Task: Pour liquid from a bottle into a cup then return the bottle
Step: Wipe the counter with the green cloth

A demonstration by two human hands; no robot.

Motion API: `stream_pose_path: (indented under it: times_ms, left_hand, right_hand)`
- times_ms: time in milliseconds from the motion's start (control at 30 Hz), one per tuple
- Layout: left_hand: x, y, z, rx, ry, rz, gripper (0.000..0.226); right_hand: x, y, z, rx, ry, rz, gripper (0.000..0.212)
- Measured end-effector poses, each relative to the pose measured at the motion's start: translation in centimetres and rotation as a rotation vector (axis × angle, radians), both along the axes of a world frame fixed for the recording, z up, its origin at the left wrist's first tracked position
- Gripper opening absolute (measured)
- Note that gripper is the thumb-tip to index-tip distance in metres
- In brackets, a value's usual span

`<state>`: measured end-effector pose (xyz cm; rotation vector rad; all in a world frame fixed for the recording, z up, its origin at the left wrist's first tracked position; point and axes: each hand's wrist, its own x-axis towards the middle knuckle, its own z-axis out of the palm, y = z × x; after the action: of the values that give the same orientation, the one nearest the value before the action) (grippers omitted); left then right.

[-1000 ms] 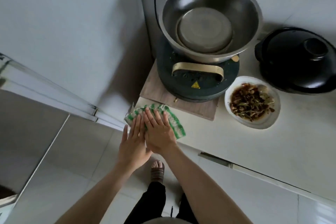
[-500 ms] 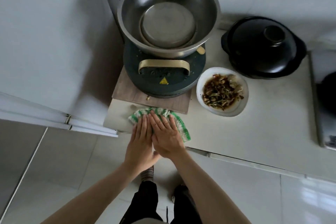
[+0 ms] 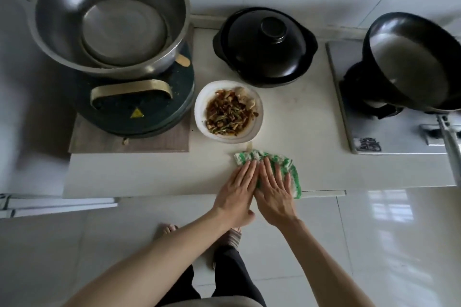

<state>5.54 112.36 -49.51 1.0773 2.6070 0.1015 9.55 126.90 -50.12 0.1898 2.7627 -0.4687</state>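
Since no bottle or cup shows up anywhere in view, I'd guess the pouring either hasn't begun or is already over; can't tell which, and this looks like wiping instead.

Biggest to smallest: the pale stone countertop [image 3: 149,172] carries a big stainless steel bowl [image 3: 109,17] sitting on a dark round cooker with a brass handle [image 3: 134,107]. Over right there's a black frying pan [image 3: 409,62] on the stove, and a lidded black clay pot [image 3: 264,45] sits in the middle. Just in front of that is a white dish of stir-fried food [image 3: 228,111].

Near the counter's front edge lies a green-and-white checked cloth [image 3: 287,164]. Both the left hand [image 3: 237,192] and right hand [image 3: 273,190] lie flat on it, fingers straight, pressing rather than gripping.

Compared with half a second back, the cloth and hands have slid rightward along the counter, from in front of the cooker to below the dish.
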Motion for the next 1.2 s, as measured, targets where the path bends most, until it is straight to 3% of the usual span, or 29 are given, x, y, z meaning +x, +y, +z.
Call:
stream_pose_path:
  times_ms: [100,233,400,533,667,933,1200]
  left_hand:
    - [0.7,-4.1,-0.1,-0.015,0.015,-0.014,0.113]
    - [2.3,-11.8,0.3,0.02,0.007,0.243,0.101]
    - [2.2,-23.3,0.1,0.024,0.049,0.456,0.09]
    - [1.1,-31.7,-0.6,0.036,0.02,0.591,0.086]
    - [-0.3,-35.4,-1.0,0.047,-0.016,0.627,0.09]
    - [0.6,-32.3,-0.5,0.105,0.008,0.682,0.112]
    - [1.0,-18.3,-0.1,0.124,-0.096,0.43,0.098]
  right_hand:
    - [1.1,-3.3,-0.2,-0.006,-0.01,0.004,0.072]
    - [-0.3,-11.6,0.2,-0.092,0.01,0.18,0.077]
    - [-4.4,-22.6,0.8,-0.118,-0.029,0.49,0.1]
    - [-7.9,-32.0,0.6,-0.054,-0.069,0.695,0.112]
    - [-9.4,-36.3,-0.2,0.06,-0.021,0.77,0.112]
    - [-8.8,-34.2,-0.3,-0.019,0.008,0.793,0.102]
    - [-5.1,-18.5,0.5,-0.013,-0.053,0.541,0.106]
